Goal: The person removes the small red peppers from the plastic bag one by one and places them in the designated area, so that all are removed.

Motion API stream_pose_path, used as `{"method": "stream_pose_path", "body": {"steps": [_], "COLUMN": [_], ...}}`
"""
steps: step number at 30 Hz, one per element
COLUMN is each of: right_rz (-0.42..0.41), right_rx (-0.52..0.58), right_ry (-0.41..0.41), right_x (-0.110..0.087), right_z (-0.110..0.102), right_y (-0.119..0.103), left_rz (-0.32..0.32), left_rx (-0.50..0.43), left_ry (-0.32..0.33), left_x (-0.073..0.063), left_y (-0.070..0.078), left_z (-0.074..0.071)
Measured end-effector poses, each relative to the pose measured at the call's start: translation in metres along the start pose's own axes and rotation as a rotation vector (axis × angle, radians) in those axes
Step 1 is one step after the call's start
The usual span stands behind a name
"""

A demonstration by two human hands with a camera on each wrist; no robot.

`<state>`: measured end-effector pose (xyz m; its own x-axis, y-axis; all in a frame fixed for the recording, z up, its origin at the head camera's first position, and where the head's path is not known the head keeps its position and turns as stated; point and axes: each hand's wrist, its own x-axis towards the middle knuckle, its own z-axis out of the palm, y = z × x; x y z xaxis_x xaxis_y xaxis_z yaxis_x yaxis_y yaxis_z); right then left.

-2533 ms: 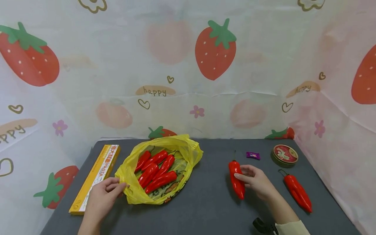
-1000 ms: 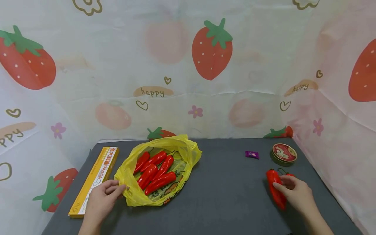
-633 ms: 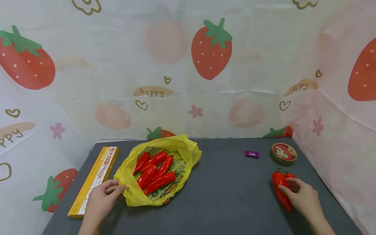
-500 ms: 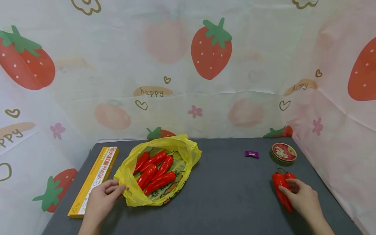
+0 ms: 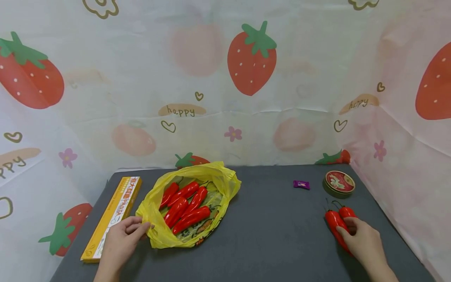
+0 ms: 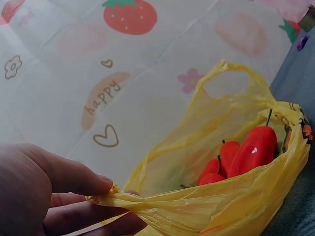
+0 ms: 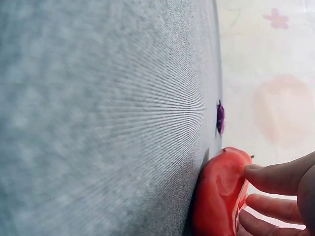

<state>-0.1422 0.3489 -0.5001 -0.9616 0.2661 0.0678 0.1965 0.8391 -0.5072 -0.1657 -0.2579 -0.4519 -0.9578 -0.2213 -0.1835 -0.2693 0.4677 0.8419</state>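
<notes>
My left hand point(image 5: 121, 243) pinches the near-left rim of a yellow plastic bag point(image 5: 155, 231) between thumb and fingers, as the left wrist view also shows. The bag's mouth gapes, and several red chili peppers point(image 5: 192, 219) lie inside. On the right, my right hand point(image 5: 364, 243) holds another red chili pepper point(image 5: 334, 222) down at the table, thumb on its left side. In the right wrist view, thumb and fingertips touch this chili pepper point(image 7: 221, 191). A second loose chili pepper point(image 5: 347, 212) lies right beside it, partly covered by the hand.
A yellow pasta box point(image 5: 112, 219) lies left of the bag. Toward the back right are a small purple wrapped packet point(image 5: 301, 185) and a round red-topped tin point(image 5: 339, 183). A strawberry-print cloth point(image 5: 197, 133) hangs behind the dark grey table point(image 5: 267, 235).
My right hand has carried its chili pepper rightward, setting it alongside the other loose one. Lately that pepper has tilted slightly, its stem pointing further left. The left hand stays at the bag.
</notes>
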Motion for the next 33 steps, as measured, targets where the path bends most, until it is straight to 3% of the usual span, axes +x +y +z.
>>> {"method": "stream_pose_path", "body": {"steps": [8, 25, 33], "right_rz": [-0.004, -0.033, 0.021], "right_rx": [-0.037, -0.072, -0.098], "right_ry": [-0.014, 0.125, 0.091], "right_x": [-0.0004, 0.0000, 0.0025], "right_z": [-0.0011, 0.0045, 0.0004], "right_y": [-0.0034, -0.0024, -0.0022], "left_rz": [-0.001, -0.005, -0.002], "left_rx": [0.013, 0.009, 0.011], "left_ry": [-0.015, 0.002, 0.019], "left_x": [0.0002, -0.0008, 0.0001], "left_y": [-0.0018, 0.0004, 0.0002], "left_z": [-0.0018, 0.0010, 0.0031]}}
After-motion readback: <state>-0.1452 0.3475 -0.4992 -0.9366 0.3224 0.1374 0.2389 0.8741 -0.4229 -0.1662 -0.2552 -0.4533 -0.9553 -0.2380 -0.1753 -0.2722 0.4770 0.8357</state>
